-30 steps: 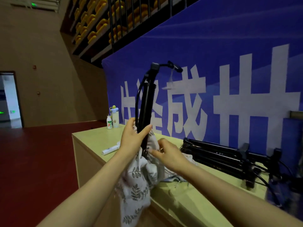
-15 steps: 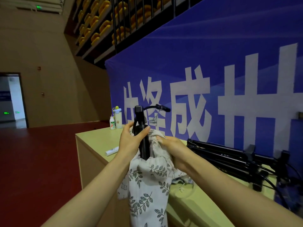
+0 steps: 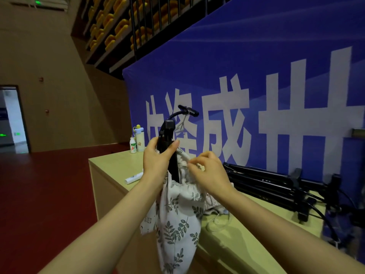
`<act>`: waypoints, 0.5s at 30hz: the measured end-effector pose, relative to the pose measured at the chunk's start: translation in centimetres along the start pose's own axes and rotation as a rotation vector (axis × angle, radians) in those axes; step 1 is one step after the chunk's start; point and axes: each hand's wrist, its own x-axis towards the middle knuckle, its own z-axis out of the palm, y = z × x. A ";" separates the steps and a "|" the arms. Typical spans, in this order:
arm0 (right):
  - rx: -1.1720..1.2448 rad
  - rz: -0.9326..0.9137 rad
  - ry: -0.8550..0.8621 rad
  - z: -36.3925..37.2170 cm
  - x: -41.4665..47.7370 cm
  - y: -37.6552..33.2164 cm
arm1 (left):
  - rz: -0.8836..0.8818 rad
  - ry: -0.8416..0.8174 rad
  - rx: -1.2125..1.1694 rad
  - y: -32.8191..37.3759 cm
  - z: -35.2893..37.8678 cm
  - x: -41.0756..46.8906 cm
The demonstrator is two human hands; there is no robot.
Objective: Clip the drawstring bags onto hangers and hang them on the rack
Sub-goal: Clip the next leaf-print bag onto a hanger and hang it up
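Note:
A white drawstring bag with a green leaf print (image 3: 177, 224) hangs in front of me over the table's near edge. A black hanger (image 3: 168, 135) stands upright out of its gathered top, its hook (image 3: 187, 111) curving right at head height. My left hand (image 3: 158, 161) grips the hanger's body together with the bag's top. My right hand (image 3: 209, 175) pinches the bunched rim of the bag just to the right of the hanger. More pale printed fabric (image 3: 215, 206) lies on the table behind the bag.
The light wooden table (image 3: 118, 165) carries two small bottles (image 3: 137, 142) at its far left corner, a white tube (image 3: 134, 177), and folded black stands with cables (image 3: 276, 186) along the right. A blue banner (image 3: 256, 95) stands behind. Red floor lies to the left.
The hanger dropped low into the bag half a second ago and has risen a little since. My right hand has shifted from covering the bag's top to pinching its rim.

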 end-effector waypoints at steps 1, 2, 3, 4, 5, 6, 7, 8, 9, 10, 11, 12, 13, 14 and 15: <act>-0.039 0.010 -0.029 -0.2 0.0 0.0 | 0.000 0.000 -0.003 0.3 0.0 -0.1; -0.091 0.024 -0.065 -0.4 0.0 -0.1 | 0.000 0.000 -0.005 0.4 0.1 -0.2; -0.161 0.025 -0.099 -0.7 -0.1 -0.1 | 0.001 -0.004 -0.007 0.7 0.1 -0.4; -0.235 0.017 -0.127 -0.7 0.0 0.0 | 0.003 -0.007 -0.008 0.9 0.1 -0.4; -0.292 0.000 -0.133 -0.9 -0.1 0.1 | 0.005 -0.014 -0.006 1.2 0.2 -0.5; -0.301 -0.008 -0.124 -1.1 -0.1 0.2 | 0.010 -0.019 0.000 1.4 0.2 -0.6; -0.257 0.001 -0.103 -1.6 -0.2 0.2 | 0.015 -0.024 0.012 1.8 0.3 -0.7; -0.166 0.026 -0.075 -2.2 -0.3 0.1 | 0.022 -0.032 0.017 2.1 0.3 -0.8; -0.049 0.054 -0.048 -3.1 -0.3 -0.1 | 0.028 -0.048 0.019 2.6 0.4 -0.9; 0.072 0.073 -0.017 -4.1 -0.4 -0.4 | 0.039 -0.070 0.020 3.1 0.5 -1.1; 0.174 0.084 0.023 -5.3 -0.5 -0.9 | 0.058 -0.097 0.035 3.8 0.8 -1.3; 0.262 0.089 0.055 -6.5 -0.6 -1.5 | 0.083 -0.124 0.057 4.5 1.2 -1.6; 0.347 0.096 0.074 -7.7 -0.6 -2.2 | 0.103 -0.151 0.074 5.4 1.6 -1.9; 0.446 0.103 0.084 -8.8 -0.6 -3.0 | 0.131 -0.182 0.075 6.2 2.2 -2.2; 0.547 0.094 0.087 -10.0 -0.7 -3.9 | 0.154 -0.214 0.067 7.3 2.9 -2.6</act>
